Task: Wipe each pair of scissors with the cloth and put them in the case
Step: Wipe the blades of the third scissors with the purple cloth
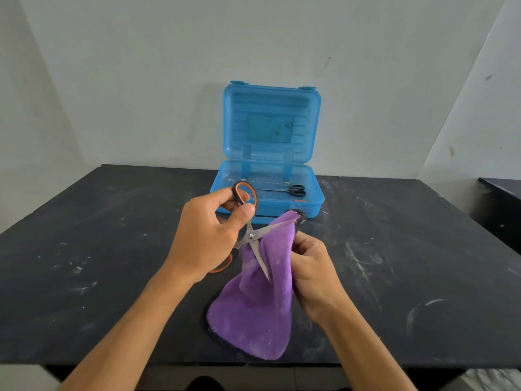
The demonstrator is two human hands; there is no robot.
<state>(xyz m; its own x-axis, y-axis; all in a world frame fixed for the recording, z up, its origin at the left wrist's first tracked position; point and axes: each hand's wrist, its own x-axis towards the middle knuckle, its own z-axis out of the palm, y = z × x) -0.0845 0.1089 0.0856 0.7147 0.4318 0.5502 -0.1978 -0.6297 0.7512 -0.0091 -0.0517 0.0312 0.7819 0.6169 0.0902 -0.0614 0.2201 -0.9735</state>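
Wiping is underway: my left hand [208, 238] grips the orange-handled scissors [249, 235], blades spread, and my right hand [310, 266] pinches the purple cloth [253, 314] around one blade. Black scissors [293, 189] already lie in the blue case [315, 206] at 12 o'clock on the tabletop [112, 249]; I judge this pair's stowing remains.

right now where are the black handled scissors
In the head view they lie inside the open blue case, toward its right side: the black-handled scissors, behind the hands and the purple cloth.
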